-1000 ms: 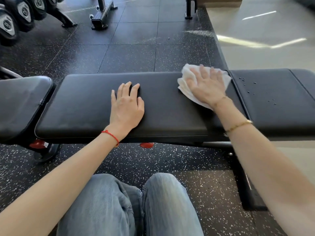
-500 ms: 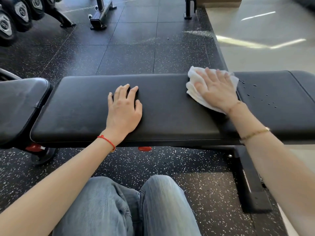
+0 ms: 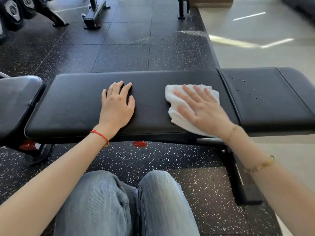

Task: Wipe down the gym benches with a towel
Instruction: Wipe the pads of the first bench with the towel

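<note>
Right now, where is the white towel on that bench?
In the head view the white towel lies flat on the long black bench pad, right of centre, under the right hand, just short of the seam to the droplet-spotted pad.

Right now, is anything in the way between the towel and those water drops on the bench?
Nothing visible. The white towel lies under the right hand on the long pad; only bare pad and the seam separate it from the droplets on the seat pad.

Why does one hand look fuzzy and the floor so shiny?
Head view: the right hand pressing the towel is smeared by motion blur; the left hand on the bench pad looks sharp; bright light streaks glare off the pale floor.
</note>
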`<state>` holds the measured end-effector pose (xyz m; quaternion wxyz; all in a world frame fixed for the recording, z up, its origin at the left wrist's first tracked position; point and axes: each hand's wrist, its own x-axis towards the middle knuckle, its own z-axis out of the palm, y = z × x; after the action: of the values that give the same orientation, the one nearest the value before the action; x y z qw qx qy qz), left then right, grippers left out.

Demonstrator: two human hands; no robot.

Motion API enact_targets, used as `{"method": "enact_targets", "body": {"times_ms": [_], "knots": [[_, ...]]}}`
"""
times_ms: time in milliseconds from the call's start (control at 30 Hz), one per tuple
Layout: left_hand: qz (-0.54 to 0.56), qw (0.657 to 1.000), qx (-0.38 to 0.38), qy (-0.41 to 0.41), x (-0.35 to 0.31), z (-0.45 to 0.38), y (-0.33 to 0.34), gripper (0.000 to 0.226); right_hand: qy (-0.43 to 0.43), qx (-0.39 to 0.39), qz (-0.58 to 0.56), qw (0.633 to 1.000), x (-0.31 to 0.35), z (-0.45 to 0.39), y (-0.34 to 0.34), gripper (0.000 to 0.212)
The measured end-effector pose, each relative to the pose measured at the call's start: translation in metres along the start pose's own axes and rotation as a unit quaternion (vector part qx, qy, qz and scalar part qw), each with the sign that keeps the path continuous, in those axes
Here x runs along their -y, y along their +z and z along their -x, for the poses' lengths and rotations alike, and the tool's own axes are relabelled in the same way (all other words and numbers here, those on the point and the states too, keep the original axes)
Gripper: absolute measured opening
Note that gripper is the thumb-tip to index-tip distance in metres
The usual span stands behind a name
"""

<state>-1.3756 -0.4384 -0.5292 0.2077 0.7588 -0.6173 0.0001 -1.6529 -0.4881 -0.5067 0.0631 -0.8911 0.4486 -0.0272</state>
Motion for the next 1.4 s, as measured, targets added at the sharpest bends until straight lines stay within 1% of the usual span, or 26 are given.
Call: {"method": "enact_targets", "body": {"times_ms": [67,133,300,400,500,567,633,700,767,867,967,1033,1100,1167,1233,1333,1400], "knots": [[0.000,1.000,-0.001,-0.004,-0.002,0.000,0.000,0.047,0.048,0.009,-0.006,0.999,-0.007,-0.017,-0.003,0.058],[-0.003,1.000,-0.001,-0.006,-0.004,0.000,0.000,0.047,0.054,0.011,0.008,0.998,0.002,-0.018,0.000,0.061],[-0.005,1.000,0.005,-0.008,-0.004,0.000,-0.001,0.048,-0.065,-0.069,0.086,0.992,0.044,0.029,0.023,0.065],[-0.005,1.000,0.008,-0.005,-0.001,0.001,-0.001,0.048,-0.088,-0.099,0.127,0.983,0.031,0.050,0.033,0.067],[-0.007,1.000,0.008,-0.003,0.001,0.001,-0.001,0.047,-0.063,-0.128,0.153,0.978,-0.009,0.072,0.034,0.069],[-0.010,1.000,0.009,-0.002,-0.001,0.001,0.001,0.048,-0.039,-0.120,0.159,0.979,-0.027,0.082,0.032,0.070],[-0.018,1.000,0.009,-0.005,-0.003,0.000,0.003,0.048,-0.015,-0.112,0.160,0.981,-0.024,0.081,0.030,0.071],[-0.025,1.000,0.010,-0.011,-0.006,-0.001,0.004,0.049,-0.006,-0.118,0.156,0.981,-0.001,0.070,0.031,0.072],[-0.025,1.000,0.014,-0.013,-0.006,-0.001,0.005,0.049,-0.027,-0.127,0.162,0.978,0.034,0.053,0.035,0.073],[-0.022,0.999,0.017,-0.014,-0.003,-0.001,0.004,0.050,-0.061,-0.112,0.161,0.979,0.075,0.035,0.039,0.072],[-0.020,1.000,0.016,-0.012,-0.001,0.000,0.002,0.049,-0.070,-0.117,0.149,0.979,0.060,0.043,0.042,0.070],[-0.021,1.000,0.019,-0.010,-0.001,0.001,0.002,0.049,-0.040,-0.132,0.139,0.981,0.034,0.058,0.040,0.069],[-0.023,0.999,0.021,-0.012,-0.002,0.001,0.003,0.049,0.002,-0.113,0.120,0.986,0.012,0.068,0.035,0.069],[-0.028,0.999,0.018,-0.018,-0.004,0.000,0.004,0.050,0.037,-0.086,0.097,0.991,0.010,0.064,0.027,0.069],[-0.032,0.999,0.018,-0.019,-0.005,0.000,0.005,0.050,0.057,-0.084,0.076,0.992,0.027,0.046,0.023,0.068],[-0.029,0.999,0.019,-0.016,-0.007,0.000,0.003,0.050,0.024,-0.059,0.068,0.996,0.065,0.019,0.022,0.068],[-0.023,0.999,0.017,-0.016,-0.006,0.000,0.001,0.050,-0.006,-0.053,0.065,0.996,0.074,0.014,0.021,0.067]]}}
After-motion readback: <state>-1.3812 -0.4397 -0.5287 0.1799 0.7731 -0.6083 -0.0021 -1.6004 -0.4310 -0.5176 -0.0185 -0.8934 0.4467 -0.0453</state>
